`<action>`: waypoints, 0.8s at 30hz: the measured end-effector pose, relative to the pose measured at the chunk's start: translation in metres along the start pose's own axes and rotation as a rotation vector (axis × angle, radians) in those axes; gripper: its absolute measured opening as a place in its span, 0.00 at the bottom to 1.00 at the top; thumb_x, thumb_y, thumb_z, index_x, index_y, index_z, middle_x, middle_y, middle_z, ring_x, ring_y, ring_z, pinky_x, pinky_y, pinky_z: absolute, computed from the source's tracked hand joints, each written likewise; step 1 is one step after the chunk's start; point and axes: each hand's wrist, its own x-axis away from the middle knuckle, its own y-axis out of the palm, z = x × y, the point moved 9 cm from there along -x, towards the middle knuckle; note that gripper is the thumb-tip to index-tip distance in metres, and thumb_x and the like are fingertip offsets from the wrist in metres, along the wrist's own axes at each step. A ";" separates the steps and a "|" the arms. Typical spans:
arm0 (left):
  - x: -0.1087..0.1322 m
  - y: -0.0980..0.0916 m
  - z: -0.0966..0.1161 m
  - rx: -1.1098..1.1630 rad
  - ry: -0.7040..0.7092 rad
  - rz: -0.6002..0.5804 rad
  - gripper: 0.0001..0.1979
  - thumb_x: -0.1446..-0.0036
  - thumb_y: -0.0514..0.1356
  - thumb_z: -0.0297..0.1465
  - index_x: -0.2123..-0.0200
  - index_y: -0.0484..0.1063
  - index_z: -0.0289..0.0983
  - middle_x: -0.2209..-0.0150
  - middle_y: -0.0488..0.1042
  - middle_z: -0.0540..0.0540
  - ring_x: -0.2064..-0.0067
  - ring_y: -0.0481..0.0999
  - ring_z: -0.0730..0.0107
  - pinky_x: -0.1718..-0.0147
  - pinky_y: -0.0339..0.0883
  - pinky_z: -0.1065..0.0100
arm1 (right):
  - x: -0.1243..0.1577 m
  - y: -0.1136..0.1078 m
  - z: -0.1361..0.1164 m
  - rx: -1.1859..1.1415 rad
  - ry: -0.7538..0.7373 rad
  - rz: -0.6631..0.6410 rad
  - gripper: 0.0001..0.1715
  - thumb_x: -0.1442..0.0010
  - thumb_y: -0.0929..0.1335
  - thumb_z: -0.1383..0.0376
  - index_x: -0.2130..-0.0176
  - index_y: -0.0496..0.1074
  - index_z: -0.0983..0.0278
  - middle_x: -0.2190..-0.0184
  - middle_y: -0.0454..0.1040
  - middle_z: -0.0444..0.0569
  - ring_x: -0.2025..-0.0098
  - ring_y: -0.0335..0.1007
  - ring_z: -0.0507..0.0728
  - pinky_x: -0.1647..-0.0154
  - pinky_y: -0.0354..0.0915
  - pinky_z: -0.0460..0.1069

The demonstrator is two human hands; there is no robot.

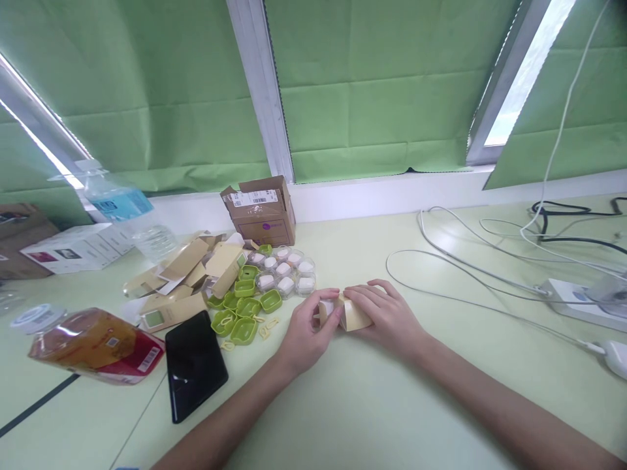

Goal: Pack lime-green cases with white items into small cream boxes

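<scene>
Both hands hold a small cream cardboard box [355, 316] just above the table. My left hand [309, 329] pinches the box's left end, where a flap shows between thumb and fingers. My right hand [386, 314] wraps over its right side, fingers lying across the top. What is inside the box is hidden. Left of my hands lie several green plastic cases [243, 330] with loose pale-yellow clips [266, 328]. Behind them sit several white earbud-like cases in clear plastic covers [285, 286].
Opened cream boxes [179, 307] are piled at left, near a black tablet [194, 365], a tea bottle [98, 346] and a clear water bottle [147, 235]. A brown carton [262, 212] stands by the window. White cables [470, 267] and a power strip [582, 301] lie at right.
</scene>
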 end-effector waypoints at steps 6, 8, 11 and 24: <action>-0.009 -0.023 0.001 -0.305 0.142 0.134 0.16 0.29 0.51 0.32 0.44 0.73 0.40 0.43 0.76 0.41 0.41 0.74 0.59 0.42 0.68 0.55 | 0.003 -0.008 0.013 0.028 0.051 0.054 0.22 0.34 0.71 0.58 0.44 0.66 0.61 0.49 0.80 0.53 0.51 0.78 0.60 0.45 0.61 0.57; -0.007 -0.025 0.015 -0.494 0.313 0.159 0.18 0.31 0.51 0.26 0.42 0.71 0.40 0.39 0.72 0.40 0.37 0.69 0.57 0.38 0.62 0.52 | 0.004 -0.008 0.014 0.037 0.053 0.050 0.22 0.34 0.70 0.57 0.44 0.66 0.61 0.49 0.80 0.53 0.51 0.79 0.60 0.44 0.61 0.57; 0.004 -0.010 0.038 -0.682 0.578 0.091 0.23 0.37 0.52 0.18 0.43 0.71 0.41 0.39 0.72 0.40 0.38 0.69 0.58 0.41 0.61 0.52 | 0.004 -0.007 0.014 0.032 0.056 0.042 0.22 0.33 0.69 0.57 0.43 0.66 0.60 0.49 0.80 0.53 0.51 0.79 0.60 0.43 0.62 0.58; 0.012 0.010 0.051 -0.650 0.558 -0.077 0.12 0.38 0.55 0.23 0.54 0.73 0.38 0.63 0.78 0.48 0.60 0.73 0.65 0.47 0.57 0.54 | 0.004 -0.005 0.013 0.008 0.073 0.042 0.18 0.33 0.69 0.58 0.46 0.66 0.60 0.52 0.82 0.51 0.55 0.80 0.58 0.41 0.59 0.58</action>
